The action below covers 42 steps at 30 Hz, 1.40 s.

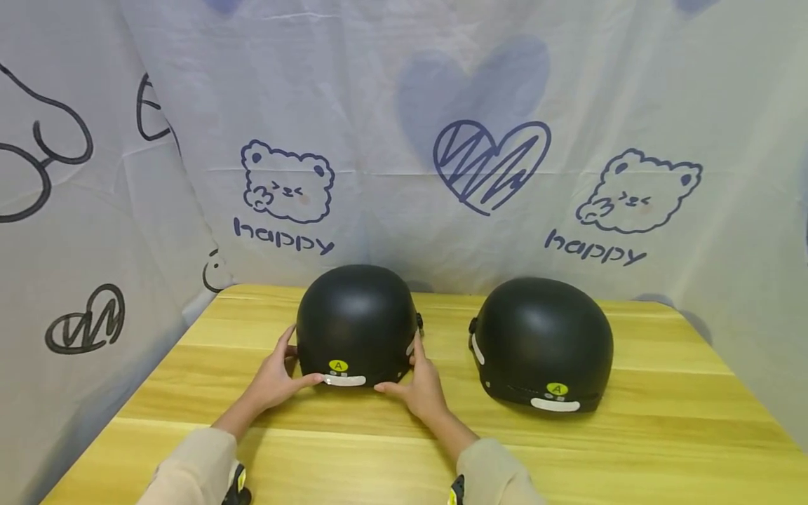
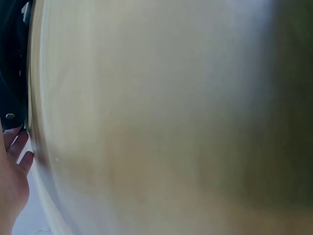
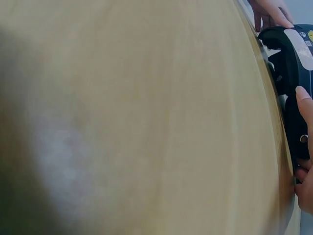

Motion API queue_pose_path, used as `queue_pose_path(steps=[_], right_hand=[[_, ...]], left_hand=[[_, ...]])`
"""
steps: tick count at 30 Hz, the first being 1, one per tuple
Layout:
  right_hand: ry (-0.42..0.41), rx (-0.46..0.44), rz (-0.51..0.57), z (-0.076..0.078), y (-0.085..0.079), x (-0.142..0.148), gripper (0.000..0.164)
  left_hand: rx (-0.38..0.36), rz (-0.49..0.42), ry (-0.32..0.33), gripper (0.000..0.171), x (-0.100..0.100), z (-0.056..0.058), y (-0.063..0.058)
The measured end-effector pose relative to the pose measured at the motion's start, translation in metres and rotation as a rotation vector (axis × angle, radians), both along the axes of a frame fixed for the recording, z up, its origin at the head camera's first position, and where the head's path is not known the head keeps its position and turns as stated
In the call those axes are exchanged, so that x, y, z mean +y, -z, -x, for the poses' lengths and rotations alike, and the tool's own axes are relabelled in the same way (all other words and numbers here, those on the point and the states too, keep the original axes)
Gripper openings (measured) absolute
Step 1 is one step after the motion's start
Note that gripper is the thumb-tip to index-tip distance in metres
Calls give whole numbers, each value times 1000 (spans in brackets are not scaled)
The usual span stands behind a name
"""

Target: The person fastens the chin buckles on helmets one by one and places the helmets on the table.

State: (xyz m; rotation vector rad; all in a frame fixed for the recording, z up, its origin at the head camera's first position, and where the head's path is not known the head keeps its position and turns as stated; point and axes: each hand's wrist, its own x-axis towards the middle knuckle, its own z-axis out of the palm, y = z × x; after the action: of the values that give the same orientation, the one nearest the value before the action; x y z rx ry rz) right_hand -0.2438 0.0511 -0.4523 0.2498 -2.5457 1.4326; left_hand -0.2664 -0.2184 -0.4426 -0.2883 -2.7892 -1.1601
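A matte black helmet (image 1: 356, 322) sits on the wooden table, its white strip and round yellow "A" sticker facing me. My left hand (image 1: 275, 380) holds its left side, the thumb along the lower rim beside the white strip. On the opposite side my right hand (image 1: 423, 386) grips the helmet, thumb at the lower rim and fingers up the side. In the left wrist view, the left hand's fingers (image 2: 19, 147) reach the helmet's lower edge. From the right wrist, both hands show at the helmet's dark rim (image 3: 293, 63).
To the right stands a second black helmet (image 1: 546, 337) with the same sticker and white strip. The yellow wood-grain table (image 1: 353, 456) ends at a pale curtain (image 1: 379, 140) printed with hearts, bears and "happy". More curtain hangs along the left and right sides.
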Motion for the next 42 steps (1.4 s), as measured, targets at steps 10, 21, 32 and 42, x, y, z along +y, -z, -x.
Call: queue_pose_path(steps=[10,21,32,42], right_hand=[[29,24,-26,1,0,-3,113],[50,50,-1,1,-3,-2,113],[42,67,-15,1,-13,-1,110],[32,60,4,-5,-19,3,109]], left_hand=[[65,0,29,105,-4,0,1],[32,7,-1,105,-3,1,-6],[16,-44,-17,102,-2,-4,-18],[27,-68,0,99,-3,-8,-23]])
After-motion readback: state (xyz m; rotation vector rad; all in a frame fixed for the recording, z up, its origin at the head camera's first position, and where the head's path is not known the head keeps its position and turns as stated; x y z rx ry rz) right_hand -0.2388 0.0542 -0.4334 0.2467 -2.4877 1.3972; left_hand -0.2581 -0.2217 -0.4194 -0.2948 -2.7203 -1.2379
